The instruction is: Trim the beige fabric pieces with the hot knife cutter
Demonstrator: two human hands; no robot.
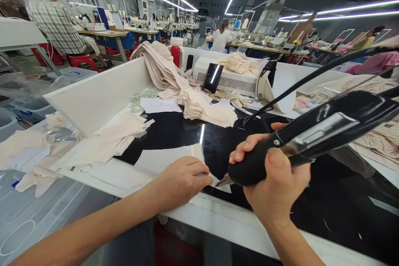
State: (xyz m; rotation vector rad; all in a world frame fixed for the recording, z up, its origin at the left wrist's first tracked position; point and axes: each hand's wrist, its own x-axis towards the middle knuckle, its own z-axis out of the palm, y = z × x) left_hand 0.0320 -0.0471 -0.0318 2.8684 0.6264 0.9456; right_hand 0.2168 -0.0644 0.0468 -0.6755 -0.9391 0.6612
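Note:
My left hand (pixel 182 183) is closed, its fingers pinching the right edge of a white sheet (pixel 165 158) that lies flat on the black table top; I cannot tell if it is paper or cloth. A narrow beige strip (pixel 197 151) lies along that edge. Wrapped around a thick black corded hand tool (pixel 249 166), my right hand (pixel 277 187) has its thumb on the near side. The tool's small metal tip (pixel 224 180) touches or almost touches the sheet beside my left fingers. A small white scrap (pixel 225 188) lies under the tip.
Stacked beige cloth pieces (pixel 202 108) lie behind the sheet, with more cloth (pixel 115 135) at left. A phone (pixel 213 77) leans on a white vented box (pixel 229 77). A black cable (pixel 305 75) arches at right. Clear bins (pixel 46 216) stand left; people sit at sewing machines beyond.

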